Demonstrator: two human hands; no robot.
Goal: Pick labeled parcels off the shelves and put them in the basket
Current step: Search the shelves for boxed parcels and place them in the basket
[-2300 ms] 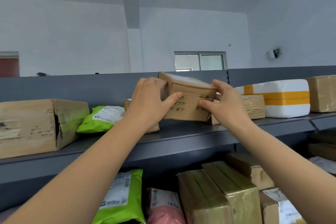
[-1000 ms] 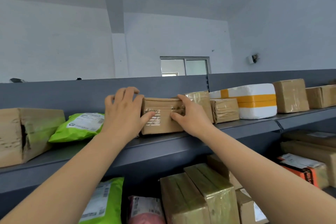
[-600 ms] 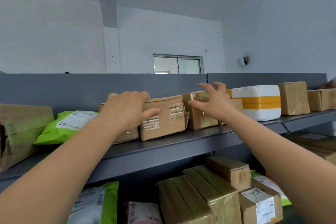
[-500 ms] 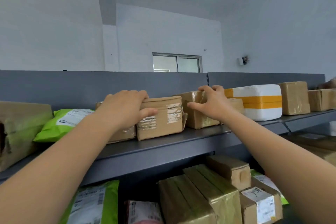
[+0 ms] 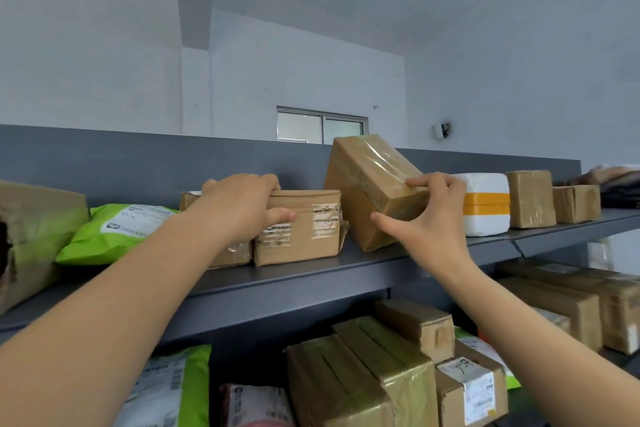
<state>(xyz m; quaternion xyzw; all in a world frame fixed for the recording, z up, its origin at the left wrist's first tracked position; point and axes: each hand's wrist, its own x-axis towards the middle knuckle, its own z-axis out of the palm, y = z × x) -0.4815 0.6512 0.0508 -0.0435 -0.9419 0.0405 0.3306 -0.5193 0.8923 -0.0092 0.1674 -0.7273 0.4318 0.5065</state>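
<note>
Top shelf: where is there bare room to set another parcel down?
Only a bare front strip of the top shelf, ahead of the labelled box and the tilted box, and before the foam box. From the green mailer to the tilted box, parcels sit packed side by side.

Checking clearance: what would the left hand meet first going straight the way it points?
Past the torn-label cardboard box it grips, the left hand likely meets the grey back panel; depth unclear.
</note>
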